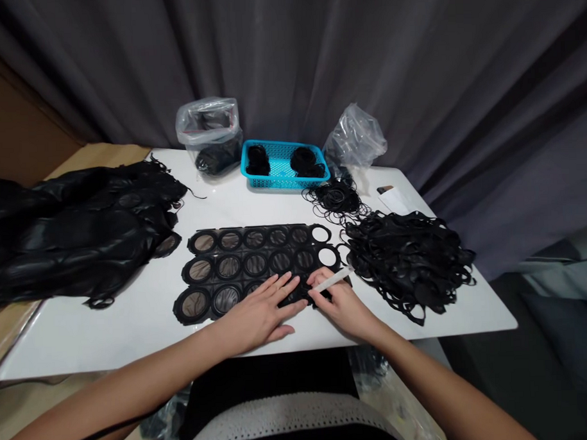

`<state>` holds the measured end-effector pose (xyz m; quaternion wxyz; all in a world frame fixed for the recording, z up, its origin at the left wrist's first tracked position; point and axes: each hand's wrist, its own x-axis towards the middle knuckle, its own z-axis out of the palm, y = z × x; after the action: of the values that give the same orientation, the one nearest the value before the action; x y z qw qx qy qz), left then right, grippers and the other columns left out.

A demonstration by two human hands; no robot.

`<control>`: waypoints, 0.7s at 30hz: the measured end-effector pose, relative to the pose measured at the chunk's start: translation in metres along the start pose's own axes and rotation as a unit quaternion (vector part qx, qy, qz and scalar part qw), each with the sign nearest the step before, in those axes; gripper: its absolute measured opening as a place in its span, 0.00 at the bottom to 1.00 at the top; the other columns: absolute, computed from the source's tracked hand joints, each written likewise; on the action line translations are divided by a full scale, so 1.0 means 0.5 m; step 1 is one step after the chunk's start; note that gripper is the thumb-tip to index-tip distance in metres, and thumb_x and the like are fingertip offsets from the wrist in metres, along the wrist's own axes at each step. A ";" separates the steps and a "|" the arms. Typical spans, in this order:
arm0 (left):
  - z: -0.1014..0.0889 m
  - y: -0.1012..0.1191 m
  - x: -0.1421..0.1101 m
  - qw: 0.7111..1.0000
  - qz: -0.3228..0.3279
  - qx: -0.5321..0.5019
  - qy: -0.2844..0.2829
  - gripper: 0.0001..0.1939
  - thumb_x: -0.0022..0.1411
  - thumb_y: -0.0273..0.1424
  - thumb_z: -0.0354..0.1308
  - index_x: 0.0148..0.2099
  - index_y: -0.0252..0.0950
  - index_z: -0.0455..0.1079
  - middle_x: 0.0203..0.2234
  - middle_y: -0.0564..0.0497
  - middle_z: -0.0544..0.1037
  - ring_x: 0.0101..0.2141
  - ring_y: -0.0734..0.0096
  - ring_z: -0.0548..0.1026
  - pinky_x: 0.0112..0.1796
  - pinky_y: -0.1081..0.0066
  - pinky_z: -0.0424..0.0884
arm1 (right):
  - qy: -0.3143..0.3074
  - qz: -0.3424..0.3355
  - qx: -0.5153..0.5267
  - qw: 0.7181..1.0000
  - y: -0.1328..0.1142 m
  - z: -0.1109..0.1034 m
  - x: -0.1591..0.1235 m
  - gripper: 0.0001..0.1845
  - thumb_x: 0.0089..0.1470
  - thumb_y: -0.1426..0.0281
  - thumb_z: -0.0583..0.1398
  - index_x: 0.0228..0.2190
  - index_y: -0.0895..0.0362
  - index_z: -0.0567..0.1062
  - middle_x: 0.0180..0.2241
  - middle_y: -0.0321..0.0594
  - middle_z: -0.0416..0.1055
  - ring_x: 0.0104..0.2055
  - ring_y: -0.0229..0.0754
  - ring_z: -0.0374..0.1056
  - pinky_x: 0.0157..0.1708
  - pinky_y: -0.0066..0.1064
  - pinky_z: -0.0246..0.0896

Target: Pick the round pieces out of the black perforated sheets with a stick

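Note:
A black sheet (242,264) with rows of moulded rings lies flat on the white table. Most rings have a thin, dark film across the middle; at its right end, a few are open and the white tabletop shows through. My left hand (262,311) rests spread and palm down on the sheet's near edge. Between the fingers of my right hand (342,306) is a slim whitish pen-like tool (333,278), slanting up to the right. The tool's lower end, by the sheet's near right part, is hidden by my fingers. My two hands are almost touching.
Large black sheets (82,234) are heaped at the left. Ring-holed black scraps (410,261) pile up at the right, beside thin black rings (338,198). Behind stand a blue basket (286,182) holding black bundles, an open plastic bag (208,130) and a crumpled clear bag (357,137).

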<state>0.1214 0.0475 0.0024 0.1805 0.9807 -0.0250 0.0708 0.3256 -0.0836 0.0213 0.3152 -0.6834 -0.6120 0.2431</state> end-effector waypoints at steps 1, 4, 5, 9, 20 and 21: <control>-0.001 0.001 0.000 1.000 -0.001 0.003 -0.003 0.29 0.69 0.40 0.57 0.68 0.43 0.58 0.70 0.41 0.49 0.68 0.50 0.49 0.65 0.51 0.49 | 0.000 -0.006 -0.014 1.000 -0.001 0.001 -0.002 0.07 0.63 0.72 0.54 0.33 0.54 0.69 0.42 0.42 0.69 0.44 0.43 0.68 0.46 0.37 0.64; -0.003 0.002 0.002 1.000 -0.005 0.012 -0.015 0.30 0.69 0.40 0.57 0.69 0.42 0.56 0.70 0.39 0.48 0.69 0.49 0.48 0.65 0.50 0.49 | 0.009 -0.041 -0.062 0.997 -0.003 0.018 -0.013 0.06 0.63 0.74 0.53 0.37 0.54 0.71 0.43 0.44 0.69 0.45 0.46 0.67 0.47 0.39 0.65; -0.003 0.002 0.002 1.000 -0.005 0.012 -0.016 0.30 0.69 0.40 0.57 0.69 0.42 0.56 0.70 0.39 0.48 0.69 0.49 0.48 0.65 0.50 0.50 | 0.015 -0.059 -0.081 0.995 -0.002 0.027 -0.017 0.07 0.63 0.75 0.53 0.37 0.54 0.71 0.43 0.45 0.69 0.46 0.47 0.67 0.47 0.41 0.66; 0.002 0.002 0.003 1.000 -0.007 0.008 -0.012 0.29 0.68 0.39 0.58 0.68 0.42 0.58 0.70 0.39 0.48 0.68 0.47 0.49 0.64 0.50 0.51 | 0.057 -0.103 -0.131 0.984 0.016 0.044 -0.025 0.11 0.63 0.76 0.50 0.38 0.54 0.71 0.44 0.49 0.71 0.47 0.50 0.66 0.46 0.43 0.66; -0.034 -0.015 0.032 1.000 -0.030 -0.004 0.000 0.25 0.70 0.45 0.54 0.64 0.42 0.64 0.63 0.40 0.65 0.63 0.51 0.64 0.61 0.51 0.59 | 0.208 0.066 -0.067 0.974 0.088 -0.107 0.073 0.14 0.66 0.60 0.50 0.33 0.54 0.70 0.33 0.45 0.75 0.35 0.47 0.71 0.39 0.36 0.64; -0.033 -0.025 0.042 0.999 -0.047 0.000 0.016 0.24 0.70 0.44 0.53 0.64 0.41 0.64 0.62 0.40 0.66 0.62 0.52 0.65 0.61 0.52 0.60 | 0.182 0.037 -0.059 0.981 0.082 -0.095 0.088 0.13 0.65 0.62 0.50 0.33 0.53 0.70 0.34 0.45 0.75 0.36 0.47 0.71 0.40 0.37 0.64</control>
<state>0.1408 0.0646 0.0164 0.1836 0.9796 0.0240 0.0782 0.3937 -0.0488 0.0261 0.3712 -0.7556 -0.5322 0.0892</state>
